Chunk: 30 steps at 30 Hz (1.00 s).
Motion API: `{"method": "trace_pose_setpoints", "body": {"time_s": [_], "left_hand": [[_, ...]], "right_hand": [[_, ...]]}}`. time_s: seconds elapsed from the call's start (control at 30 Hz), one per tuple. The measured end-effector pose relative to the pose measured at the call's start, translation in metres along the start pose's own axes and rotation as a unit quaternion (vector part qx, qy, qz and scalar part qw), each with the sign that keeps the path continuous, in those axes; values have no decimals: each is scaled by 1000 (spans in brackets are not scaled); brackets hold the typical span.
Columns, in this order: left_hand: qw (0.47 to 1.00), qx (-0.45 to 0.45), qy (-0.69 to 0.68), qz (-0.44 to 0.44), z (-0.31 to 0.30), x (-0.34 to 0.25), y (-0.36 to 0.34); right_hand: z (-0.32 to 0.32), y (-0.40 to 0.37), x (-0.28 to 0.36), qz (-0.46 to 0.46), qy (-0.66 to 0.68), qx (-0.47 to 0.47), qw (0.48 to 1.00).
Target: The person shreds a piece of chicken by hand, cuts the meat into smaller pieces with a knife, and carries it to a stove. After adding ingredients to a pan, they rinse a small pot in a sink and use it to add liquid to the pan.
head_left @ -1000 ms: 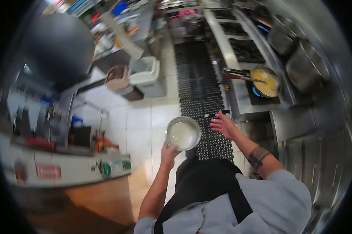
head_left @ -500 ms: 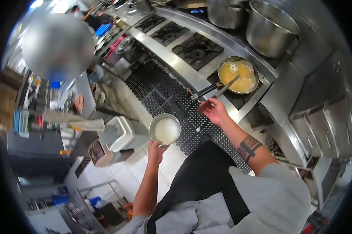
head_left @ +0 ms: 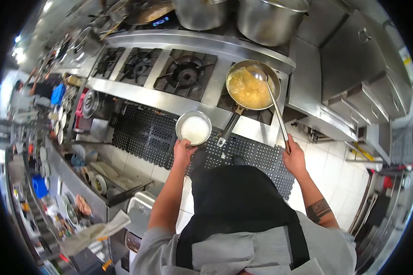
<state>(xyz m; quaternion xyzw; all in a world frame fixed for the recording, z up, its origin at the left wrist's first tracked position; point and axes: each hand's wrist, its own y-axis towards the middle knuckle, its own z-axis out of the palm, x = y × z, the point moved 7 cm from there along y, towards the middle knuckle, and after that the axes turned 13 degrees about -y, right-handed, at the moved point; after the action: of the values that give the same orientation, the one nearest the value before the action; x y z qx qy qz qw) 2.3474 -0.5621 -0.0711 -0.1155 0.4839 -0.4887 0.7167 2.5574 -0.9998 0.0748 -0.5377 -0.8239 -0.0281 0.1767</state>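
Faces a long steel range [head_left: 183,73] with open burners, backed by big stock pots [head_left: 266,20]. Stands on a black rubber mat [head_left: 144,135] over white tiles [head_left: 334,169]. Grips in the closed right hand [head_left: 294,158] the end of a long ladle [head_left: 276,110], scoop down in the frying pan [head_left: 243,89] of yellow mixture. Clasps by the rim, with the left hand [head_left: 183,151], a small steel bowl [head_left: 193,128] of white liquid at the range's front edge

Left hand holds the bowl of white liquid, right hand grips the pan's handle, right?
Not quite. The head view shows the right hand gripping the long ladle, its scoop resting in the pan; the pan's handle is free. The left hand does hold the bowl of white liquid.
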Motion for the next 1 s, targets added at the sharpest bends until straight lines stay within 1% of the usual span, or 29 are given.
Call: {"method": "trace_pose_setpoints", "body": {"time_s": [0.03,0.13,0.2,0.23,0.27,0.3,0.33,0.37,0.4,0.47,0.53,0.6,0.63,0.67,0.7,0.73,0.77,0.8,0.87,0.9,0.93,1.0], "left_hand": [[1000,13,5,-13,5,-5,17],[997,63,10,-47,23,-21,55],[992,105,10,-70,35,-30,72],[989,119,10,-87,37,-31,83],[988,123,7,-92,41,-35,91],[987,125,13,-96,45,-37,95],[987,126,21,-101,46,-38,98],[985,136,7,-105,49,-40,101],[984,138,9,-113,49,-40,102],[985,126,38,-111,45,-43,100],[983,131,44,-123,39,-43,100],[982,141,32,-118,35,-40,104],[981,145,34,-120,33,-38,102],[986,120,30,-109,29,-37,101],[990,94,26,-99,26,-38,102],[990,98,29,-102,26,-37,103],[986,117,28,-112,25,-35,103],[983,135,26,-121,24,-33,101],[983,127,49,-120,30,-40,91],[984,117,70,-117,36,-46,86],[985,118,65,-110,39,-48,87],[981,118,97,-117,37,-46,90]], "right_hand": [[-4,-5,11,1,-60,-21,998],[20,-15,34,59,-86,-30,994],[40,-24,67,21,-67,-109,992],[41,-27,92,145,82,-18,986],[43,-34,123,264,231,71,934],[43,-34,135,269,228,68,933],[51,-36,150,277,402,77,869],[56,-39,166,276,564,81,774],[55,-42,173,282,562,77,773],[46,-43,195,277,701,39,656],[41,-49,206,277,708,26,650],[34,-57,207,266,642,18,718],[31,-61,208,264,628,7,732],[28,-62,210,263,629,1,731],[19,-64,207,265,576,-18,773],[9,-66,207,268,518,-36,811],[0,-67,209,265,483,-53,833],[-3,-71,209,268,482,-54,832],[-19,-70,205,254,373,-89,888],[-24,-73,201,264,313,-88,908],[-19,-74,195,255,313,-89,910],[-18,-81,182,250,163,-197,934]]}}
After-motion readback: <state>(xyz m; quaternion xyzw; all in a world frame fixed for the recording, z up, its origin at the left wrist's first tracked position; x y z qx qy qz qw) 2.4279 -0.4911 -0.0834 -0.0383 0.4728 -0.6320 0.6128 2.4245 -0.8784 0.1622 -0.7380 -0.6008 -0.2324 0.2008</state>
